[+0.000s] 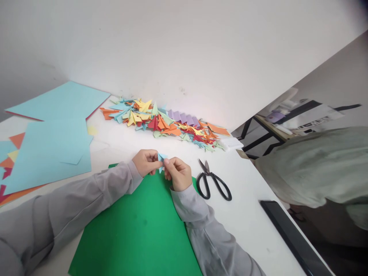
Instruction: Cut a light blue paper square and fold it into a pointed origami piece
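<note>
Between my two hands is a small folded piece of light blue paper (161, 157), held above the far edge of a green sheet (138, 226). My left hand (145, 161) pinches its left side, fingers curled. On the right side, the thumb and fingers of my right hand (178, 173) close on the same paper. Fingers cover part of the folds. Black-handled scissors (211, 180) lie with blades slightly apart, to the right of my right hand. Beyond the hands, a long heap of small folded paper planes (161, 120) in several colours runs along the wall.
Large light blue sheets (54, 149) lie at the left, with coloured paper scraps (11, 161) beside them. A black flat object (284, 234) rests along the table's right edge. A person in a pale green garment (316, 165) is at the right, near a shelf (273, 126).
</note>
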Motion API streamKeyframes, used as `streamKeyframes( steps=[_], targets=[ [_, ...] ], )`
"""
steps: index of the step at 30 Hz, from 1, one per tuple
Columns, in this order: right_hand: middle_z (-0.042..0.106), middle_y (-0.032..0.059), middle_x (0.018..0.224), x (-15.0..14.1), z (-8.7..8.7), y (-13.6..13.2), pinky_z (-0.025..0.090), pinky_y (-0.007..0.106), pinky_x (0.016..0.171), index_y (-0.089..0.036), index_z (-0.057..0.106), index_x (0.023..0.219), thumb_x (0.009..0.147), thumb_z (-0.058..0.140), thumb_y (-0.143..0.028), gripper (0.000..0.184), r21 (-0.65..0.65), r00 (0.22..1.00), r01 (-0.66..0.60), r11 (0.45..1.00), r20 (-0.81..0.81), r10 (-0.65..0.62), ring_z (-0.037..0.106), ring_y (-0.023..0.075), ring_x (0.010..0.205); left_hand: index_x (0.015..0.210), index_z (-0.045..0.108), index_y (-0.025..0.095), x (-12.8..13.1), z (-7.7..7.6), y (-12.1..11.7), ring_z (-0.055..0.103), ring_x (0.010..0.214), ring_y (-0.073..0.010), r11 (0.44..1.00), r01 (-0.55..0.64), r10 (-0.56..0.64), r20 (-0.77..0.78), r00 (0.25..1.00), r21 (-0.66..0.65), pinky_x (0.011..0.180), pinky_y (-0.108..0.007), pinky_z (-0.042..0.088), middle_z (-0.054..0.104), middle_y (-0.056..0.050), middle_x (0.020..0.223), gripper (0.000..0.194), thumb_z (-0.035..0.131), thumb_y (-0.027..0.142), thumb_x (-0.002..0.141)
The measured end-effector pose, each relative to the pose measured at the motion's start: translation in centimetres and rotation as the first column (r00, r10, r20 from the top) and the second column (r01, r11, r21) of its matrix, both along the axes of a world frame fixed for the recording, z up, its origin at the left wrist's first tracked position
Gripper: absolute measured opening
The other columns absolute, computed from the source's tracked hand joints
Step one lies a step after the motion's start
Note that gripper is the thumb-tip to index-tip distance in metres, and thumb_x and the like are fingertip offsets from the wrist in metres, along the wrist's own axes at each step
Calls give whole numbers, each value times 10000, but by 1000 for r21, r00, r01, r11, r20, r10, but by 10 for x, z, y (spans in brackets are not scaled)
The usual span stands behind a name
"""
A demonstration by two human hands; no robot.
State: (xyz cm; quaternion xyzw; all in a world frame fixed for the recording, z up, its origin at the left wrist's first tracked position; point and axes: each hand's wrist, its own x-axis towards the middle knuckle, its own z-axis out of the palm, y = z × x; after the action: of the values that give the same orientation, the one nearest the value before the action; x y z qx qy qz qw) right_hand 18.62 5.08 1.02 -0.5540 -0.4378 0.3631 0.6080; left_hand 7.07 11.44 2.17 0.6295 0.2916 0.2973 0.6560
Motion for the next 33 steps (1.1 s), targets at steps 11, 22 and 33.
streamKeyframes(
  steps=[11, 22, 33],
  targets=[
    [475, -68, 367, 9, -4, 6, 258, 189, 302, -168, 507, 527, 637, 624, -331, 229, -1, 971, -27, 1000, -239, 26, 348, 44, 277, 597, 516, 112, 0, -3, -4, 532, 451, -75, 995, 72, -76, 53, 996, 73, 371, -188, 405, 571, -32, 692, 171, 587, 266, 621],
    [442, -77, 323, 14, -10, 8, 281, 195, 313, -173, 521, 545, 632, 618, -319, 196, -1, 951, -74, 997, -302, 70, 358, 58, 272, 686, 494, 115, 2, -4, 3, 421, 284, -50, 993, 11, 0, 94, 996, -117, 284, -164, 327, 500, 65, 408, 371, 723, 331, 491],
    [544, -56, 497, 7, -4, 5, 351, 196, 348, -177, 603, 737, 618, 666, -268, 162, 58, 989, -21, 998, -144, 29, 442, 61, 367, 657, 448, 137, 2, -1, 1, 417, 273, -51, 996, -44, 50, 82, 995, -83, 286, -152, 330, 467, 80, 341, 316, 682, 322, 554]
  ],
)
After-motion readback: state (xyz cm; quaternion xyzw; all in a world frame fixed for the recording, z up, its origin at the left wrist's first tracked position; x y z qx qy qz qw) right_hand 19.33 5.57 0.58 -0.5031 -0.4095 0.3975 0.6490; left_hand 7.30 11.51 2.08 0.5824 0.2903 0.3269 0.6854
